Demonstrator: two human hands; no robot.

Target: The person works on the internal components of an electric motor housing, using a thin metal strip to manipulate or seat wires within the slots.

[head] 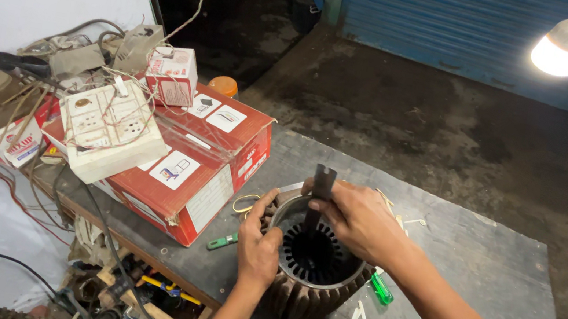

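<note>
My left hand (pixel 259 241) gripped the stator (pixel 313 267) rim on the table (pixel 491 263); my right hand (pixel 357 221) pinched a thin strip (pixel 322 187) in its bore. The stator looked heavy and rigid, best held by the rim.

It was a small electrical repair workshop. A dark worktable (pixel 479 246) stood on a grimy concrete floor (pixel 452 124); left of it lay a wired switchboard (pixel 110 129) on a red carton (pixel 213 164), beyond it a blue roller shutter (pixel 465 29), above it a bare bulb (pixel 565 45).
</note>
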